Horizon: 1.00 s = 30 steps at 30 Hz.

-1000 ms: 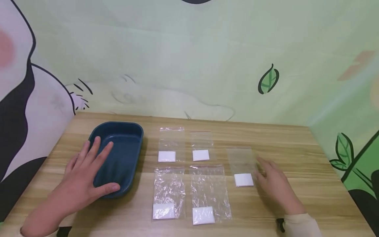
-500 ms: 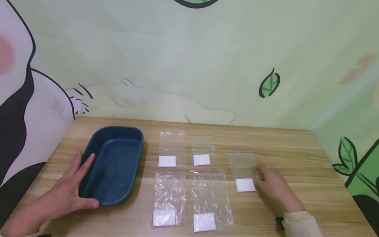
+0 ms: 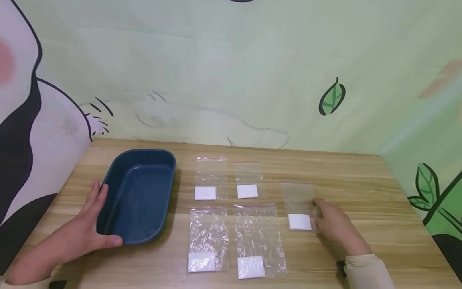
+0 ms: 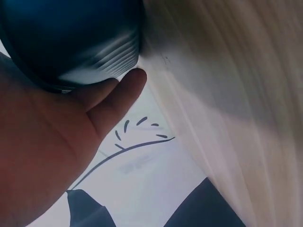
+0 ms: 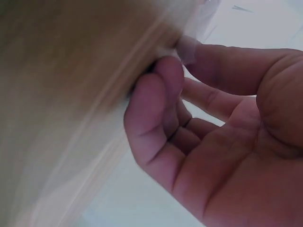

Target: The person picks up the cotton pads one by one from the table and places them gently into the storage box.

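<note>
On the left of the table sits a dark blue rectangular tray (image 3: 138, 200). My left hand (image 3: 77, 230) rests against its near left corner, thumb along the front and fingers along the left side. In the left wrist view those fingers (image 4: 118, 101) lie nearly straight beside the tray's outer wall (image 4: 111, 56). My right hand (image 3: 335, 222) pinches the right edge of a clear zip-lock bag (image 3: 297, 198) bearing a white rectangle (image 3: 299, 222). Seen from the right wrist, the thumb (image 5: 222, 66) meets curled fingers, with a bit of clear plastic (image 5: 187, 48) at its tip.
Several more clear zip-lock bags with white rectangles lie flat mid-table: a back left bag (image 3: 211, 172), a back right one (image 3: 248, 172), a front left one (image 3: 208, 230) and a front right one (image 3: 258, 230). A printed cloth backdrop (image 3: 216, 80) rises behind the wooden table (image 3: 346, 172).
My left hand has come down from over the tray to its left side and near corner. My right hand stays at the bag's right edge, thumb and fingers now pinching it.
</note>
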Tool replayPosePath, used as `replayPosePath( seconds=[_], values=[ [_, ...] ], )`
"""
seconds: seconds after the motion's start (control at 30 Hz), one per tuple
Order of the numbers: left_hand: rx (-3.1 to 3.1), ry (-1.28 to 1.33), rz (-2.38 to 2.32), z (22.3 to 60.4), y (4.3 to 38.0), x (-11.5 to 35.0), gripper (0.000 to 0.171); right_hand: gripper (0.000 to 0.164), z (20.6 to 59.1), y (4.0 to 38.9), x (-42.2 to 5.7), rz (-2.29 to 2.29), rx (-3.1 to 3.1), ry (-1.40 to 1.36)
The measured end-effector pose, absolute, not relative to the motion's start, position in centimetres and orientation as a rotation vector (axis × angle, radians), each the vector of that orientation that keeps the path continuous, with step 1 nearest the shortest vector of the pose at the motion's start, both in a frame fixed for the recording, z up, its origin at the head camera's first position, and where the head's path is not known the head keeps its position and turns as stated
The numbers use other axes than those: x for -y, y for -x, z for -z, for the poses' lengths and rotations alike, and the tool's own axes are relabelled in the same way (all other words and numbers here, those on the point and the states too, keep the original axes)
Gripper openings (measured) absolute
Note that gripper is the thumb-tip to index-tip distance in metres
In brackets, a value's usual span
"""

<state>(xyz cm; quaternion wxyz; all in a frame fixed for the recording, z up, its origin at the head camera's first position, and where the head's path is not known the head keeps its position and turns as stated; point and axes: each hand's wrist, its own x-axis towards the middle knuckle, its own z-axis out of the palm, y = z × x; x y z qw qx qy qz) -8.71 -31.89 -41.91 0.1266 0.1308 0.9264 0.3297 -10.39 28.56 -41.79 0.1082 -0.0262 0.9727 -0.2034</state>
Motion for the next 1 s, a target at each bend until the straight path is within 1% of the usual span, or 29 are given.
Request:
replayPosePath(
  seconds=[0.07,0.2,0.4,0.47,0.6,0.7,0.87,1.0],
  values=[
    [-2.711,-0.380,-0.940,41.9,9.0,31.8,0.136,0.053,41.7,10.4,-28.5,0.603,-2.857,0.078],
    [-2.739,-0.376,-0.904,41.9,9.6,31.7,0.139,0.057,41.6,10.5,-28.5,0.617,-2.850,0.076],
    [-2.768,-0.351,-0.797,41.9,9.9,31.6,0.141,0.063,41.3,10.4,-29.3,0.867,-2.791,-0.062],
    [-2.774,-0.353,-0.775,41.9,9.9,31.6,0.140,0.059,41.2,10.4,-29.7,0.945,-2.770,-0.104],
    [-2.778,-0.375,-0.781,41.9,9.9,31.6,0.139,0.045,41.4,10.4,-30.4,1.063,-2.735,-0.136],
    [-2.777,-0.387,-0.802,41.9,9.9,31.7,0.138,0.037,41.6,10.5,-30.7,1.249,-2.640,-0.168],
    [-2.757,-0.391,-0.851,42.0,9.8,31.8,0.136,0.042,41.9,10.7,-31.0,1.564,-2.361,-0.224],
    [-2.744,-0.390,-0.872,42.1,9.8,31.9,0.134,0.044,41.7,10.8,-30.7,1.611,-2.280,-0.221]
  ],
)
